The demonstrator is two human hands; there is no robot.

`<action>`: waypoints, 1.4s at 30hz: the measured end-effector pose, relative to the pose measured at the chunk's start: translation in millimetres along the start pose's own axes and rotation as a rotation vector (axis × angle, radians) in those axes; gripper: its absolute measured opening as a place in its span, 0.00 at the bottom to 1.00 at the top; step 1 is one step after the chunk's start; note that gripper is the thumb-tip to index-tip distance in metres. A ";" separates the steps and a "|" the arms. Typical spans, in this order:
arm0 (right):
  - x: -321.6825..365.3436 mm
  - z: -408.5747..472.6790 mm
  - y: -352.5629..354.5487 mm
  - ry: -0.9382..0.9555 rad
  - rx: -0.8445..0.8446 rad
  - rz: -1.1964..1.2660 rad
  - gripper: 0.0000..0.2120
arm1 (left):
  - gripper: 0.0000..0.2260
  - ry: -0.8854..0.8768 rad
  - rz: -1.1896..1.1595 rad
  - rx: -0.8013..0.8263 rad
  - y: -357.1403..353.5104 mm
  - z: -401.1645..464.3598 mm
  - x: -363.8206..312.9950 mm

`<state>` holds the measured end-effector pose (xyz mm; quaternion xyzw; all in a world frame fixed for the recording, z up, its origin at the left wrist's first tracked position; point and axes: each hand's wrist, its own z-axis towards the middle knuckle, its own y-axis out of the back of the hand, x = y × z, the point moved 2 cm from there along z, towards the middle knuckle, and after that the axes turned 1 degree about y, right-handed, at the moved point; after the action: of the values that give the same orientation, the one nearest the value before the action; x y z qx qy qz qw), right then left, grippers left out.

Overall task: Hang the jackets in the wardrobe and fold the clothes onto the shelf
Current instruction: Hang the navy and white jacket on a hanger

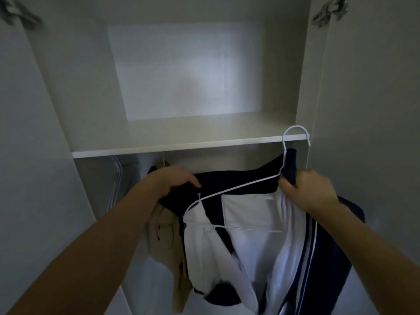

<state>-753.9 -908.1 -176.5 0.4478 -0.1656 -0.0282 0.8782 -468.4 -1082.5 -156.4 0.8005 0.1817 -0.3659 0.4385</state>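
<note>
**Ana:** Head view shows the navy-and-white jacket just under the front edge of the shelf, toward its right end, half threaded on a white hanger.

**Ben:** How are the hands placed?

**Ana:** The left hand grips the dark shoulder fabric at the left. The right hand pinches the collar and the hanger's neck together. The hook stands up in front of the shelf edge.

**Ben:** So what would make the step go well?

**Ana:** Probably seat both shoulders squarely on the wire first; the left arm of the hanger lies over the cloth rather than inside it. Then tip the hook under the shelf toward the rail, which cannot be seen here.

**Ben:** Any crowding?

**Ana:** A tan jacket hangs just left, touching it, so the hook should land to the right.
</note>
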 end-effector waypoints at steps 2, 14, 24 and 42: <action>9.9 2.2 -5.6 0.017 -0.017 -0.014 0.17 | 0.12 -0.006 -0.204 -0.008 0.5 -12.0 -20.5; -12.7 10.1 25.1 -0.080 -0.175 -0.066 0.18 | 0.12 -0.136 0.357 -0.039 34.8 -17.7 -14.2; 30.5 1.2 -3.9 0.088 0.020 -0.063 0.16 | 0.03 -0.320 -0.528 0.144 -48.9 -26.7 -67.9; 48.6 -10.3 -9.4 -0.069 -0.093 0.391 0.43 | 0.08 -0.552 -0.829 -0.054 -90.7 -61.1 -152.1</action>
<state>-703.8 -915.3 -176.6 0.3646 -0.2779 0.1201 0.8806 -599.2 -977.0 -73.4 0.5228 0.3710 -0.7028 0.3084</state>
